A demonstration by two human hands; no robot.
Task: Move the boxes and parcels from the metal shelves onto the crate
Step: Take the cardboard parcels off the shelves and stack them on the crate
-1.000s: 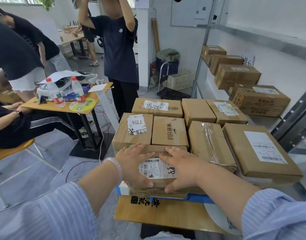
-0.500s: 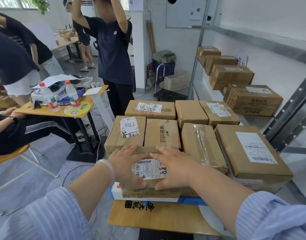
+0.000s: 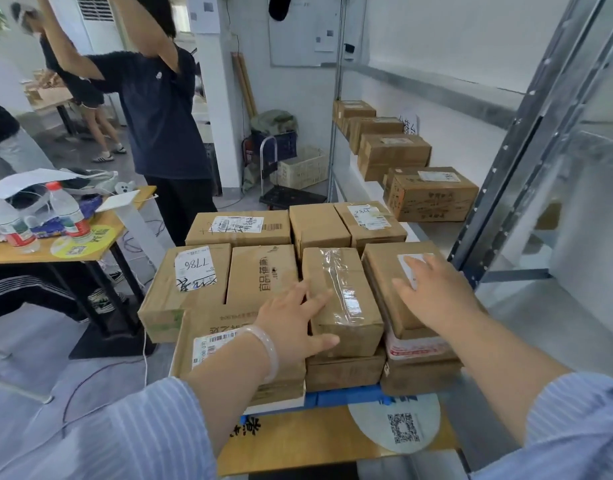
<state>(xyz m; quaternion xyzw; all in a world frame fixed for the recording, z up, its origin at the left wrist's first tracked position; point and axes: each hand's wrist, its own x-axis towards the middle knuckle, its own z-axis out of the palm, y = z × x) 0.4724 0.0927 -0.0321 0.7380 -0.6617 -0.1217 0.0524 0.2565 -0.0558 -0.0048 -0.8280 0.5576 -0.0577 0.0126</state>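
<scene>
Several brown cardboard boxes are stacked on a blue crate (image 3: 346, 398) in front of me. My left hand (image 3: 293, 322) lies with straight fingers against the left side of the taped box (image 3: 346, 289), its thumb along that box's front. My right hand (image 3: 433, 289) rests flat on the labelled box (image 3: 384, 268) at the right of the stack. The near-left box with a barcode label (image 3: 211, 337) sits under my left forearm. On the metal shelf (image 3: 433, 233) to the right, several more boxes stand in a row, the nearest one (image 3: 433, 197) beside the stack.
A person in a dark shirt (image 3: 159, 109) stands behind the stack with arms raised. A wooden table (image 3: 90, 252) with water bottles is at the left, and a seated person's legs are under it. A wooden board (image 3: 298, 441) lies below the crate. Shelf uprights (image 3: 526, 140) rise at right.
Both hands left the near-left barcode box and moved right. The left now touches the taped box and the right lies on the labelled box. The camera swung right.
</scene>
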